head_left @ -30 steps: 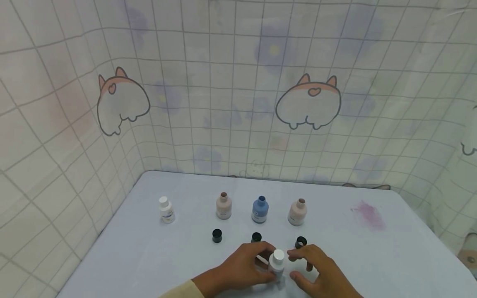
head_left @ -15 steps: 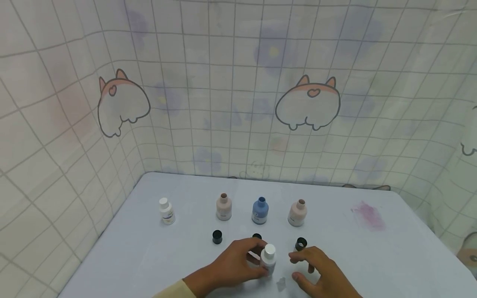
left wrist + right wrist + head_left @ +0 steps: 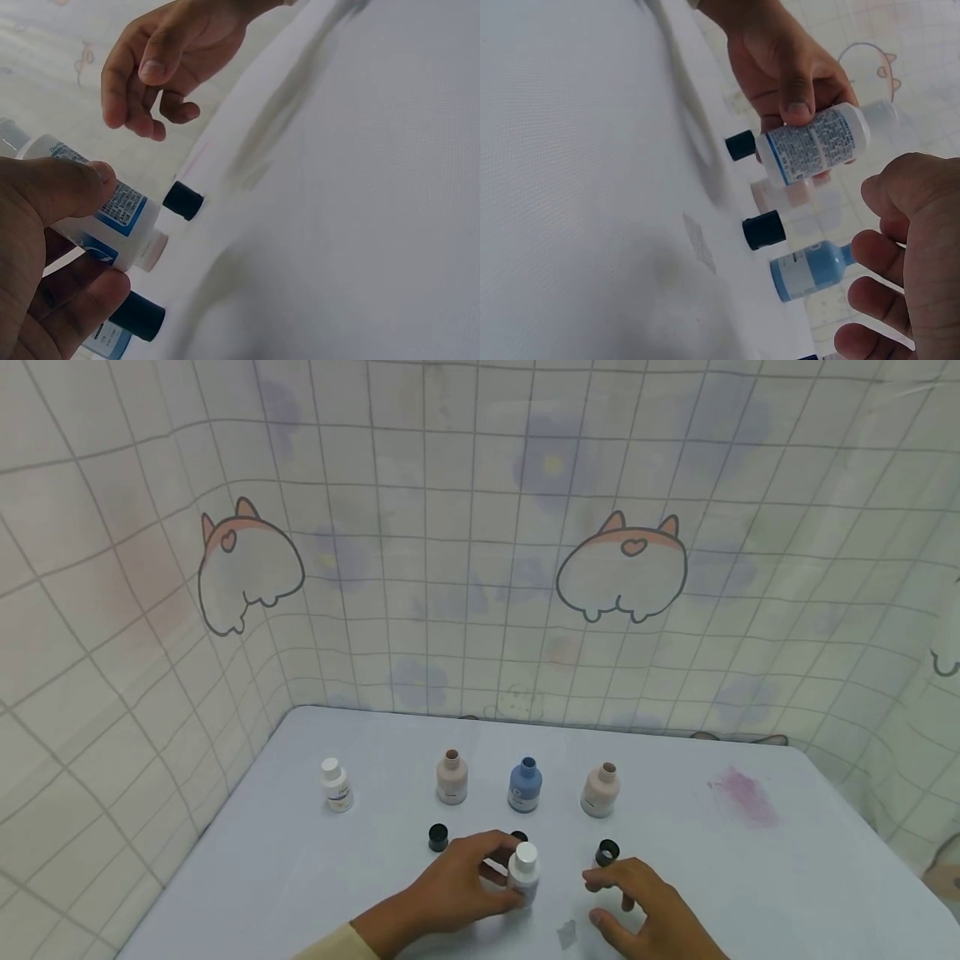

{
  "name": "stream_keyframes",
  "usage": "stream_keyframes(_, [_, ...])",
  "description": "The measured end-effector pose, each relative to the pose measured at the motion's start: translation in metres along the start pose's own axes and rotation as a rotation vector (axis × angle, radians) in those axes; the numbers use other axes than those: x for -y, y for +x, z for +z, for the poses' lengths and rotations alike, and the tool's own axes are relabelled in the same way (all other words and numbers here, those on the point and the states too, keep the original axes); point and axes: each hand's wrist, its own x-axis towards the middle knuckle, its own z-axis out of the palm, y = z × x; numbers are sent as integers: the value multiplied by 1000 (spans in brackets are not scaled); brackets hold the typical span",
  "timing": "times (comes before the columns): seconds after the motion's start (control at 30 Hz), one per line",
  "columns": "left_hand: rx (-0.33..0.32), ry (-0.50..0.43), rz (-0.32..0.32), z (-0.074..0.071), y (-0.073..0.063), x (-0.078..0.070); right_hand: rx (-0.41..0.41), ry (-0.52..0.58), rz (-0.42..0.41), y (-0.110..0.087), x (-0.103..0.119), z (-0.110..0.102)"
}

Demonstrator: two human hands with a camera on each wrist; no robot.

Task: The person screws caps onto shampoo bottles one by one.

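Note:
My left hand grips a small white bottle with a white cap, thumb on one side and fingers on the other. Printed text and blue trim show on the bottle's label in both wrist views, where it is held above the tabletop. To its right, my right hand is held apart from the bottle, fingers loosely bent and holding nothing. A black cap lies just beyond the right fingertips. Another black cap is partly hidden behind the left hand and bottle, and a third black cap lies further left.
Uncapped bottles stand in a back row: a pinkish bottle, a blue bottle and another pinkish bottle. A capped white bottle stands at far left. The white table bears a pink stain and a small grey patch.
My left hand has carried the white bottle leftward and slightly away from me, uncovering the grey patch on the table. The right hand has hardly moved.

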Motion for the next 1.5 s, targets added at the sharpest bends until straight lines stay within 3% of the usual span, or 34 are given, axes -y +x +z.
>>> stream_keyframes(0.1, [-11, 4, -15, -5, -2, -2, 13, 6, 18, 0, 1, 0])
stream_keyframes(0.4, [-50, 32, -11, -19, -9, -1, -13, 6, -30, 0, -2, 0])
stream_keyframes(1.03, [-114, 63, -23, -39, -22, 5, 57, -5, 74, 0, 3, -5])
stream_keyframes(1.3, [-157, 90, -10, -49, -29, 9, 29, -1, 44, -2, 1, -3])
stream_keyframes(1.5, [-199, 111, 25, -55, -35, 12, 51, 6, 63, -3, 0, -3])
